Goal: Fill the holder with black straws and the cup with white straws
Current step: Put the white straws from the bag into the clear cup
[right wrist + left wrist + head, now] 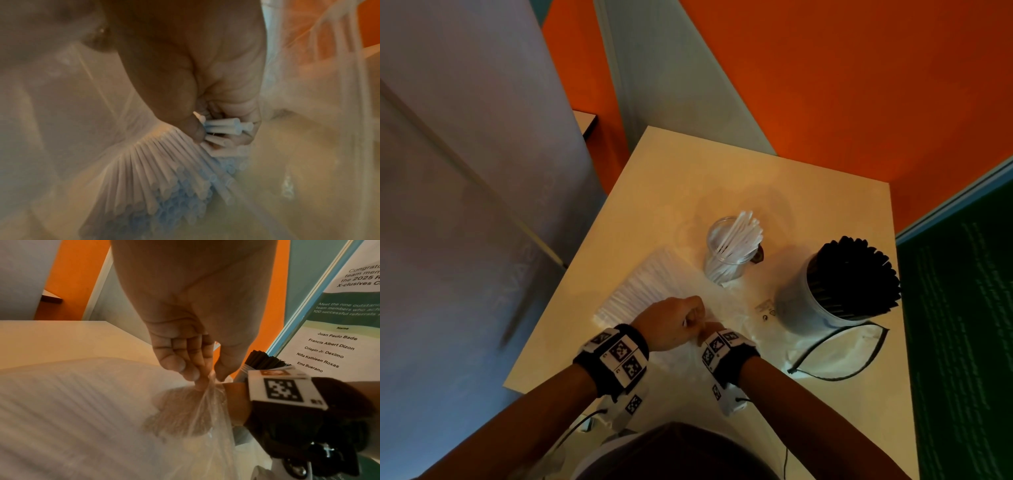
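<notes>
A clear cup (726,251) holding several white straws (739,234) stands mid-table. To its right, the round holder (799,301) is packed with black straws (852,274). A clear plastic bag (640,291) of white straws lies at the table's left. My left hand (681,318) pinches the bag's open edge (207,386) and lifts it. My right hand (222,129) is inside the bag, gripping a small bunch of white straws (224,125) from the pack (164,170). In the head view the right hand (710,329) is mostly hidden behind the left hand and its wristband.
An empty clear bag with a dark edge (839,353) lies at the table's right front, beside the holder. A green poster panel (962,325) stands along the right side. Orange wall (825,85) rises behind the table (722,171).
</notes>
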A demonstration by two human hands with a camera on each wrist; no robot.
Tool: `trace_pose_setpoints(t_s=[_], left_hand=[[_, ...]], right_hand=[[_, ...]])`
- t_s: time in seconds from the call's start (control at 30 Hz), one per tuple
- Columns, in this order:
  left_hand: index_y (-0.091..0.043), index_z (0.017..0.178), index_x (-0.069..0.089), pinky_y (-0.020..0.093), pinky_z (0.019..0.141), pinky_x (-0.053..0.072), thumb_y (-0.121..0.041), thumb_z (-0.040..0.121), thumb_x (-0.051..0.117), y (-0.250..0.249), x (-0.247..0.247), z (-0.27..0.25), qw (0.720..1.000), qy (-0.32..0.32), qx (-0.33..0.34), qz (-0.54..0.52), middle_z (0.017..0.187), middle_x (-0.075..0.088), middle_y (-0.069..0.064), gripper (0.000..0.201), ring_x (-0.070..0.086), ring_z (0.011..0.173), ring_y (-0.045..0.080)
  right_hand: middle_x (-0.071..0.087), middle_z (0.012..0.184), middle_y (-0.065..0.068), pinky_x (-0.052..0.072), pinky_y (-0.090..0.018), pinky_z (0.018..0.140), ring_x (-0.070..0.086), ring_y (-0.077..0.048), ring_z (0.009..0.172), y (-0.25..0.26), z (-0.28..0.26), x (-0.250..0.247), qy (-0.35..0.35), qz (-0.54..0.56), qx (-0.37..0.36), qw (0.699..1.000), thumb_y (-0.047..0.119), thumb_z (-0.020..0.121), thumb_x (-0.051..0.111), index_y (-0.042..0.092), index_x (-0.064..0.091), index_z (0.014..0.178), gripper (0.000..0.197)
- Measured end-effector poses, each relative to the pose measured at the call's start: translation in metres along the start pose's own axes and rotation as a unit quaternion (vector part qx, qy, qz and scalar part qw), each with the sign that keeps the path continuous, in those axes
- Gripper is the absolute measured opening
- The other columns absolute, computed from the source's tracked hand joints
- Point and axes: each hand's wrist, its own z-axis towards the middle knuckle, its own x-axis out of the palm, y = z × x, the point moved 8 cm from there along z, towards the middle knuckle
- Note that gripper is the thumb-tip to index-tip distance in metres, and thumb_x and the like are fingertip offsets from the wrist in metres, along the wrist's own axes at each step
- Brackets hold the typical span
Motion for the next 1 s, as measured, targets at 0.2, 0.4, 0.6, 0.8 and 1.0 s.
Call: trace_pose_setpoints(t_s=[0.2, 0.4, 0.6, 0.8, 1.0], left_hand=[[-0.019, 0.107, 0.056, 0.017, 0.057, 0.035, -0.032, 0.092, 0.06, -0.001, 0.0, 0.006, 1.0, -0.006, 0.005, 0.001, 0.089, 0.061, -0.008, 0.02, 0.056, 0.072, 0.011], [-0.022, 0.108, 0.053, 0.02, 0.061, 0.036, -0.038, 0.093, 0.057, -0.005, 0.005, 0.016, 0.998, -0.008, 0.014, 0.059, 0.093, 0.063, -0.011, 0.023, 0.053, 0.071, 0.006], [-0.018, 0.127, 0.044, 0.03, 0.092, 0.036, -0.048, 0.084, 0.064, -0.032, 0.025, 0.026, 0.985, -0.009, 0.111, 0.129, 0.125, 0.046, -0.003, 0.056, 0.043, 0.114, 0.016], [-0.012, 0.142, 0.034, 0.031, 0.108, 0.03, -0.046, 0.074, 0.077, -0.075, 0.045, 0.042, 0.975, 0.01, 0.202, 0.087, 0.141, 0.044, 0.006, 0.087, 0.039, 0.131, 0.02], [-0.015, 0.123, 0.054, 0.038, 0.079, 0.052, -0.029, 0.094, 0.058, -0.079, 0.038, 0.054, 0.991, 0.018, 0.135, -0.007, 0.1, 0.071, 0.01, 0.033, 0.067, 0.091, 0.025]], right_hand=[[0.058, 0.098, -0.018, 0.043, -0.029, 0.093, 0.053, -0.03, 0.115, -0.009, 0.0, -0.011, -0.002, -0.073, -0.03, 0.997, 0.008, 0.099, 0.039, -0.003, 0.059, 0.113, 0.027], [0.058, 0.12, -0.022, 0.042, -0.034, 0.095, 0.055, -0.032, 0.112, -0.04, -0.018, -0.032, -0.021, -0.038, -0.021, 0.999, 0.007, 0.098, 0.042, -0.004, 0.053, 0.123, 0.03], [0.056, 0.083, -0.013, 0.044, -0.027, 0.062, 0.052, -0.019, 0.063, -0.08, -0.054, -0.054, 0.026, -0.073, 0.007, 0.997, -0.002, 0.092, 0.045, 0.005, 0.053, 0.077, 0.019], [0.055, 0.072, -0.008, 0.039, -0.014, 0.045, 0.048, -0.004, 0.044, -0.069, -0.103, -0.098, 0.007, -0.111, -0.024, 0.993, 0.009, 0.096, 0.048, 0.0, 0.061, 0.091, 0.017], [0.057, 0.061, -0.006, 0.041, -0.02, 0.052, 0.05, -0.01, 0.046, -0.045, -0.13, -0.127, -0.019, -0.08, -0.075, 0.994, 0.029, 0.097, 0.05, -0.001, 0.062, 0.075, 0.04]])
